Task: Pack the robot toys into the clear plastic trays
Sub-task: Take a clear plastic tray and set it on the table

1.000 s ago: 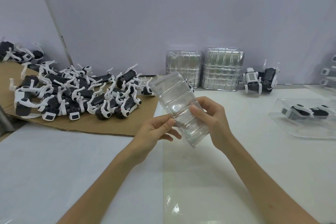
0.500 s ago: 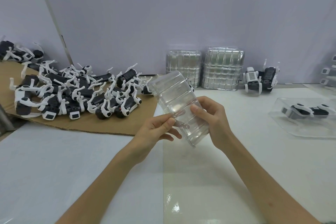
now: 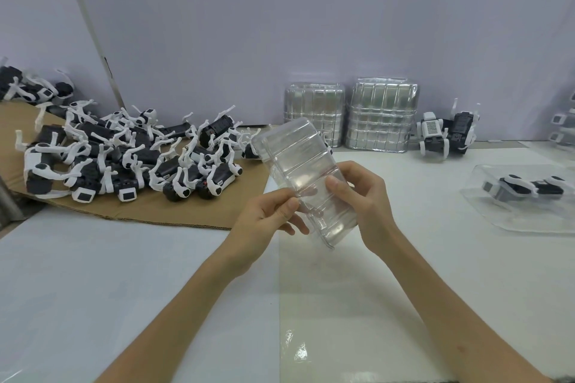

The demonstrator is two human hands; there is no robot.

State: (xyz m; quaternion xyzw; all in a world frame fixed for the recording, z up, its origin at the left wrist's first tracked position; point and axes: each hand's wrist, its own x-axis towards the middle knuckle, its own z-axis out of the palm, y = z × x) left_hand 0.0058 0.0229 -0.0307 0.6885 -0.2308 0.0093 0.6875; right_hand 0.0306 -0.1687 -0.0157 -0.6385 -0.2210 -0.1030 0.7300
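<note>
Both hands hold a clear plastic tray [image 3: 297, 162] tilted in the air above the white table, its far end pointing up and left. My left hand [image 3: 264, 219] pinches the tray's left edge near its lower end. My right hand [image 3: 362, 196] grips the right edge, thumb on the tray's face. The tray looks empty. A pile of several black and white robot toys [image 3: 124, 158] lies on brown cardboard [image 3: 161, 211] at the left. Another clear tray [image 3: 529, 218] with a robot toy [image 3: 525, 186] in it rests at the right.
Two stacks of clear trays [image 3: 379, 116] stand against the back wall. Two robot toys [image 3: 445, 134] stand to their right, and more toys [image 3: 563, 127] show at the right edge. A shiny clear sheet [image 3: 342, 305] covers the table below my hands.
The tray has shifted very slightly in my hands; both hands keep the same hold and place.
</note>
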